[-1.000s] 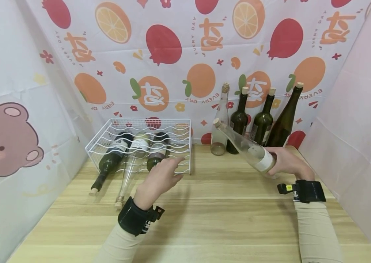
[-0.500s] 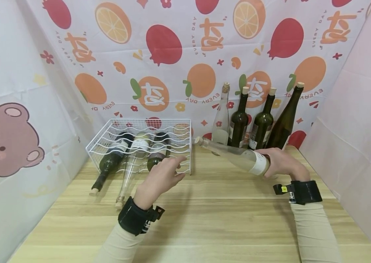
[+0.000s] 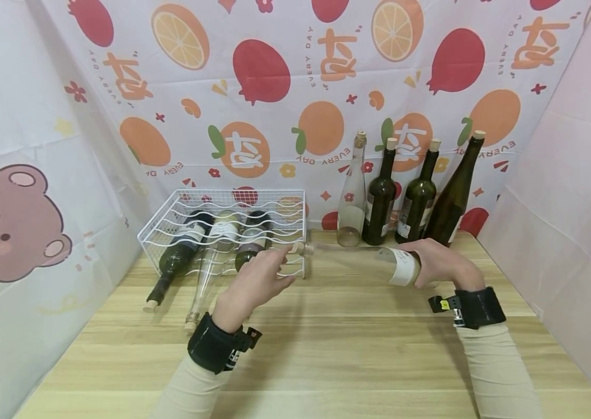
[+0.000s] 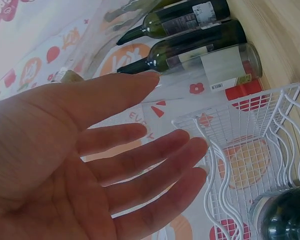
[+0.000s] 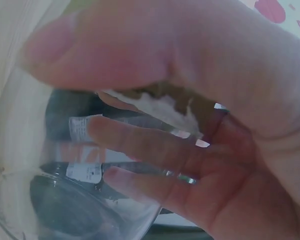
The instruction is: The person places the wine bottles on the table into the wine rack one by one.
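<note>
A clear glass bottle lies almost level above the table, its corked neck pointing left. My right hand grips it around the white-labelled base end; in the right wrist view the thumb and fingers show around the glass. My left hand is in front of the white wire rack, and the bottle's cork overlaps its fingertips in the head view. Seen from the left wrist, the left hand's fingers are spread and loosely extended, holding nothing. Inside the rack lie a dark bottle, a clear bottle and another dark bottle.
Along the back right stand a corked clear bottle, two dark green bottles and a taller brownish-green bottle. Two racked bottles extend their necks forward over the wooden table. Printed cloth encloses the back and sides.
The right hand has lowered the clear bottle's neck from a steep tilt to nearly level and swung it left toward the rack. The left hand has stayed in place.
</note>
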Action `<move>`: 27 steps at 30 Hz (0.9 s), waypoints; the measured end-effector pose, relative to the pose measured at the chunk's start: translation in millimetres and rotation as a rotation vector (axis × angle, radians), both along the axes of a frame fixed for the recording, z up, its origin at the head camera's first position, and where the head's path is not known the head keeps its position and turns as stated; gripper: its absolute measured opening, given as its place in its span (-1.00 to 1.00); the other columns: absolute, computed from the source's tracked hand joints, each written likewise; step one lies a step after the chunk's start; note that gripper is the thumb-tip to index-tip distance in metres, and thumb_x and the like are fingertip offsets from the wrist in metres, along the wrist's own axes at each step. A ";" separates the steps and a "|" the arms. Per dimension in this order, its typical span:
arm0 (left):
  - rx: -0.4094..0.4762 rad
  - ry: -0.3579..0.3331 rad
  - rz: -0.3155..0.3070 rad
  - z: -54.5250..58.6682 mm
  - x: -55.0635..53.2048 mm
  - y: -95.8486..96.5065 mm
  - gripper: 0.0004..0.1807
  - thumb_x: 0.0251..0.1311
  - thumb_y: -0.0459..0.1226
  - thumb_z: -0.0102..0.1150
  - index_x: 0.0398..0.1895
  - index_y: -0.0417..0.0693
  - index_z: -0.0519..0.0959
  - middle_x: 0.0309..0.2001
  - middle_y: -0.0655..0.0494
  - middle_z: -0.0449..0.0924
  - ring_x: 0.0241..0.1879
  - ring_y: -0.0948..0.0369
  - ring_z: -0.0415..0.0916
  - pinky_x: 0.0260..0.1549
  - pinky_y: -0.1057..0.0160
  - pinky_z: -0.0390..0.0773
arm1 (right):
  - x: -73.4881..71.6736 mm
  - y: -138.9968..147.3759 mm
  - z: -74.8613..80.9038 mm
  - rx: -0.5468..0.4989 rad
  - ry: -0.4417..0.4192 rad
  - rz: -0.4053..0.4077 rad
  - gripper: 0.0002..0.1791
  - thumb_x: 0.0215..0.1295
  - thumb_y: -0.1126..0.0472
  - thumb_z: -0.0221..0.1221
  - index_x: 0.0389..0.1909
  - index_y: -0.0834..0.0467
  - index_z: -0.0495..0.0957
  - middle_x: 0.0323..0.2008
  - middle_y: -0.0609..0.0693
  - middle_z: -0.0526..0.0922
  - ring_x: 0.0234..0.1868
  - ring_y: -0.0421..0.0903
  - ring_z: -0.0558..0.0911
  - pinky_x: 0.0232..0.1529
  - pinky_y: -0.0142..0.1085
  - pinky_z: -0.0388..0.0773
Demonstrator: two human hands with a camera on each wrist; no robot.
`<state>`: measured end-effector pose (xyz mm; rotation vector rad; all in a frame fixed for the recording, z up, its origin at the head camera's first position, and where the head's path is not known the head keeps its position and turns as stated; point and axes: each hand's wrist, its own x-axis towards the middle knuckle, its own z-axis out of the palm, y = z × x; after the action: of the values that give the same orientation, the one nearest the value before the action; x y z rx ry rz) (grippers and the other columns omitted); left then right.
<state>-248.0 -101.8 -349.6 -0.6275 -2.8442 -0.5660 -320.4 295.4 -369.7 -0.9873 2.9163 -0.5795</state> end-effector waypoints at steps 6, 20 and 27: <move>0.022 0.013 -0.003 0.7 -0.2 0.8 -0.14 0.21 -0.20 0.47 0.56 -0.02 0.28 0.19 -0.13 0.67 0.12 -0.07 0.66 -0.09 -0.10 0.69 | 4.2 -3.8 2.3 0.023 -0.003 0.017 -0.19 -0.42 0.42 0.62 0.08 0.08 0.69 -0.17 -0.07 0.74 -0.20 -0.13 0.59 -0.13 -0.19 0.57; 0.027 0.000 -0.006 0.6 1.9 1.3 -0.08 0.19 -0.21 0.48 0.59 -0.01 0.23 0.26 -0.17 0.55 0.17 -0.09 0.58 0.00 -0.08 0.65 | 7.9 -14.0 6.2 0.081 -0.014 0.009 -0.14 -0.44 0.40 0.65 0.10 -0.01 0.69 -0.16 -0.14 0.74 -0.17 -0.12 0.59 -0.08 -0.16 0.57; 0.025 0.015 -0.033 -1.6 0.9 3.4 -0.12 0.17 -0.22 0.49 0.55 -0.05 0.30 0.10 -0.08 0.59 -0.02 0.05 0.59 -0.07 0.02 0.63 | 9.1 -18.6 5.2 0.078 -0.023 0.014 -0.16 -0.46 0.45 0.63 0.06 -0.02 0.69 -0.18 -0.15 0.72 -0.18 -0.12 0.57 -0.09 -0.17 0.56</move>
<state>-247.1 -98.3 -351.2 -0.6728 -2.8137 -0.5983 -311.4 276.7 -364.4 -0.9854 2.8852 -0.4695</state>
